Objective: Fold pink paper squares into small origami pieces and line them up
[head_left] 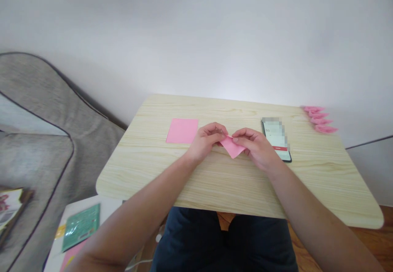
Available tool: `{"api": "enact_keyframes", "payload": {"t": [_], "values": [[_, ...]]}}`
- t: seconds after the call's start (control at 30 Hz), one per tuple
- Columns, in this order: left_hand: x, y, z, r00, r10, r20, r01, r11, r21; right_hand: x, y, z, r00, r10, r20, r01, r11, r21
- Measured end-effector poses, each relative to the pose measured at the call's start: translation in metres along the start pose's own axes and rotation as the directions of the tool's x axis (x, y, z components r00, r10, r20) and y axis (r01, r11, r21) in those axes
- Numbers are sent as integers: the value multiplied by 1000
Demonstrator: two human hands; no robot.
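Note:
A folded piece of pink paper point(232, 147) is held between both hands over the middle of the table, one corner pointing down toward me. My left hand point(208, 140) pinches its upper left edge. On the other side, the thumb and fingers of my right hand point(254, 145) are closed on its upper right edge. Some of the fingertips are hidden behind the paper. Left of my left hand lies a flat stack or sheet of square pink paper point(182, 131). A phone point(278, 139) with its screen lit lies just beyond my right hand.
Several folded pink paper pieces point(321, 120) line the far right edge of the wooden table point(233, 186). A white wall stands behind it. At left are a grey sofa point(89, 141) and a low white surface with a green packet point(81, 227).

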State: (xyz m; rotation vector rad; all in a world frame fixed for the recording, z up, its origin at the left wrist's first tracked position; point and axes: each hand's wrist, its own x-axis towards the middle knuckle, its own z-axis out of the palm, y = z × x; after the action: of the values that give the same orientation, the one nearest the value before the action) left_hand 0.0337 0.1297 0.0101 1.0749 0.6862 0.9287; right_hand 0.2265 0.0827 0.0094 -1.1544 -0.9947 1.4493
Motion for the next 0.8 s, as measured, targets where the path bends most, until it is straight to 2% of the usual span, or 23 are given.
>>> {"api": "enact_keyframes", "payload": {"t": [0.2, 0.43, 0.8], "values": [[0, -2, 4, 996, 90, 8, -91, 990, 110, -7, 2, -1, 998, -61, 30, 61, 998, -28], [-2, -3, 4, 992, 125, 29, -128, 977, 173, -8, 2, -1, 992, -122, 32, 125, 984, -127], [-4, -3, 4, 998, 60, 25, -62, 992, 109, -7, 4, -3, 997, -72, 2, 72, 990, -123]]}}
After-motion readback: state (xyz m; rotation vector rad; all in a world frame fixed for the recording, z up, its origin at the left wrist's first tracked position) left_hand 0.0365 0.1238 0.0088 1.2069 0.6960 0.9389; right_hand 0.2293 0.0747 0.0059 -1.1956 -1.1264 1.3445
